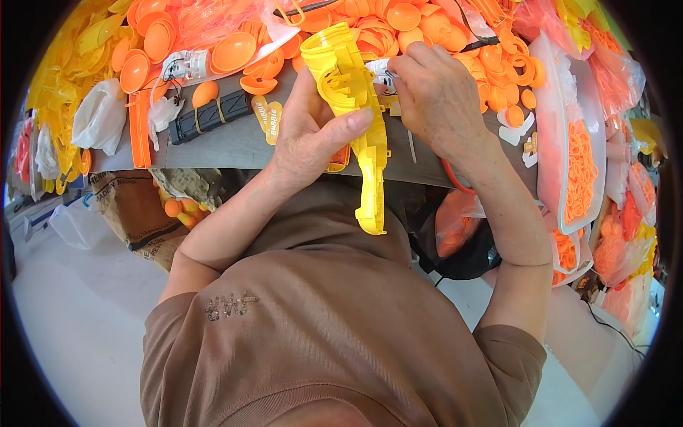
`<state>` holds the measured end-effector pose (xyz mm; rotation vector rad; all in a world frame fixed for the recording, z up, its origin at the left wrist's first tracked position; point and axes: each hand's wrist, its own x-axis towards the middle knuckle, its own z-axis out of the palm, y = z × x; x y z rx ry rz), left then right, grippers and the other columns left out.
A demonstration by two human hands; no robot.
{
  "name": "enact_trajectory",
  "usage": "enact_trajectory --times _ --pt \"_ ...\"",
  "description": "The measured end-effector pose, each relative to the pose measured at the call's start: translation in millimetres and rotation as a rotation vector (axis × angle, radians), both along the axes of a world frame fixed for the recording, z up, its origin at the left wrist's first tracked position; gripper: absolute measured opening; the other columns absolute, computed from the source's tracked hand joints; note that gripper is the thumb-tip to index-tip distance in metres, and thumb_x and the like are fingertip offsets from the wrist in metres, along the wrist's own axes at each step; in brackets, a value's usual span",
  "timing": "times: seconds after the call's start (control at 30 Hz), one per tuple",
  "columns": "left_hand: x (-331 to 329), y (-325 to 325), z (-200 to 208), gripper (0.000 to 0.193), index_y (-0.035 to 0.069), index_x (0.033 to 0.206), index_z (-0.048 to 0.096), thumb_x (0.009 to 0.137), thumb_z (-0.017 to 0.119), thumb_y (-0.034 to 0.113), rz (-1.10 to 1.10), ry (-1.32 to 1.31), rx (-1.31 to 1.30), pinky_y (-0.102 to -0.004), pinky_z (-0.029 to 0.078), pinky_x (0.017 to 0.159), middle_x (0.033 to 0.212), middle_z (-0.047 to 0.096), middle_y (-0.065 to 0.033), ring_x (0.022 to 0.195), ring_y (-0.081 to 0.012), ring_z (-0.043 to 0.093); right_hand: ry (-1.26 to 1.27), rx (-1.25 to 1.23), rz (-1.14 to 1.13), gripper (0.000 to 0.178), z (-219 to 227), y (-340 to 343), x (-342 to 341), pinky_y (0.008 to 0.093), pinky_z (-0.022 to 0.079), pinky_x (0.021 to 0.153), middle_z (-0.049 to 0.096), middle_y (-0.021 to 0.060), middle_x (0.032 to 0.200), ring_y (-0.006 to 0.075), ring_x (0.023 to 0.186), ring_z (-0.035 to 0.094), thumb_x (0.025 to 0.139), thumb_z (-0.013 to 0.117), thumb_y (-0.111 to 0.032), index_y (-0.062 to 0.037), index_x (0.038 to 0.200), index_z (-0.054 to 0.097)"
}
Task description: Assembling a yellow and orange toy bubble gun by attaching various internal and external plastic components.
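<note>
My left hand [307,139] grips a yellow plastic toy-gun shell [368,153], thumb laid across its ribbed inner side. The shell stands nearly upright over the bench edge, its round end up and its handle hanging down. Close by on its right, my right hand [440,103] is closed, fingertips pinching a small white plastic part [380,70] against the shell's inside. Those fingers cover most of the white part, so whether it is seated cannot be seen. Below my left palm, an orange piece [339,158] shows behind the shell.
Orange cups and caps [370,35] heap along the back of the bench. At the left lie a dark rubber-banded block [210,117], a white wired mechanism [186,65] and a white bag [101,117]. A bin of orange rings [580,174] stands right. Yellow parts [60,99] pile far left.
</note>
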<state>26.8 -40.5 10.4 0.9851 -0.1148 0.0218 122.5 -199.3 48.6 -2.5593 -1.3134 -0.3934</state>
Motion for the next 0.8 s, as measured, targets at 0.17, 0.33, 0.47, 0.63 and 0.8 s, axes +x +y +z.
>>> enact_trajectory --times 0.17,0.33,0.47,0.63,0.8 --pt "-0.5 -1.2 -0.4 0.054 0.003 0.128 0.029 0.085 0.062 0.006 0.017 0.007 -0.021 -0.0336 0.049 0.088 0.116 0.051 -0.0116 0.107 -0.0184 0.055 -0.001 0.034 0.050 0.008 -1.3 3.7 4.1 0.0360 0.045 0.062 0.052 0.0076 0.077 0.0255 0.073 0.054 0.073 0.062 -0.003 -0.0016 0.079 0.057" --pt "-1.5 0.1 2.0 0.055 0.003 0.128 0.030 0.085 0.063 0.006 0.013 0.006 -0.019 -0.0334 0.049 0.087 0.116 0.051 -0.0117 0.107 -0.0185 0.055 -0.033 0.033 0.089 0.009 -2.5 4.4 3.9 0.0342 0.045 0.060 0.050 0.0074 0.075 0.0245 0.070 0.052 0.069 0.061 -0.003 -0.0024 0.074 0.054" --pt "-2.3 -0.4 1.6 0.055 0.003 0.128 0.030 0.084 0.063 0.006 0.026 0.014 -0.022 -0.0341 0.048 0.088 0.118 0.051 -0.0120 0.108 -0.0190 0.054 -0.079 -0.004 0.116 0.012 -4.3 3.9 4.7 0.0328 0.045 0.059 0.048 0.0066 0.074 0.0230 0.070 0.051 0.065 0.062 -0.003 -0.0031 0.073 0.053" --pt "-2.4 -0.2 3.4 0.057 0.003 0.128 0.030 0.083 0.065 0.006 0.020 0.012 -0.034 -0.0345 0.047 0.090 0.119 0.050 -0.0119 0.110 -0.0193 0.053 -0.135 0.008 0.137 0.013 -6.9 4.7 4.9 0.0314 0.045 0.058 0.048 0.0057 0.075 0.0215 0.071 0.051 0.064 0.062 -0.004 -0.0046 0.073 0.052" --pt "-3.9 -0.4 4.4 0.058 0.003 0.128 0.031 0.082 0.065 0.006 0.024 0.019 -0.026 -0.0347 0.046 0.091 0.120 0.049 -0.0117 0.110 -0.0198 0.053 -0.160 0.038 0.160 0.014 -9.0 5.8 4.2 0.0314 0.044 0.057 0.047 0.0056 0.075 0.0217 0.070 0.050 0.064 0.062 -0.004 -0.0046 0.073 0.052"
